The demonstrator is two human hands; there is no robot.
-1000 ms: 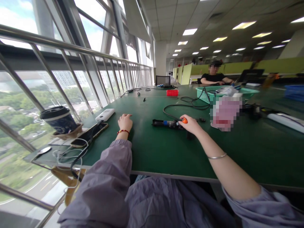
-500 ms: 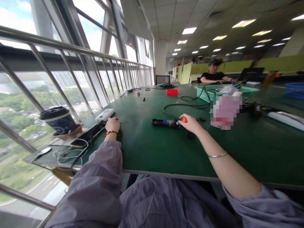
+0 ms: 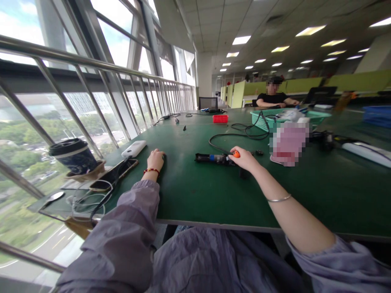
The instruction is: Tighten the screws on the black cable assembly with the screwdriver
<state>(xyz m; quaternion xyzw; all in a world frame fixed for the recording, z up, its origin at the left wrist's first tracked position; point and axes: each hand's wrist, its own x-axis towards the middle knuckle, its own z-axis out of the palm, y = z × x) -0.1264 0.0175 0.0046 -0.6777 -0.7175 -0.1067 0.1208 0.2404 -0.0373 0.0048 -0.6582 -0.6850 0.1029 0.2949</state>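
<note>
My left hand [image 3: 156, 159] is low over the green table with its fingers curled down. A tiny dark bit shows at its fingertips; whether they grip it is hidden. My right hand [image 3: 243, 157] pinches a small orange-ended thing [image 3: 236, 154] between thumb and fingers, against the right part of a black tube-shaped device [image 3: 204, 158]. The device lies sideways on the table and has a blue band. A black cable [image 3: 214, 138] runs behind it, and my hand covers its right end. Just beyond my right fingers lies a small black piece [image 3: 259, 153].
To the left are a white oblong device [image 3: 134, 149], a phone-like black slab [image 3: 114, 175], a paper cup [image 3: 73, 156] and coiled white cable [image 3: 88, 205]. Farther back stand a red box [image 3: 220, 119] and a green basket [image 3: 259, 119]. A person [image 3: 273, 97] sits across the table.
My left hand has moved right, away from the white device and black slab, to where tiny dark bits lay. My right hand and the tube-shaped device have stayed in place.
</note>
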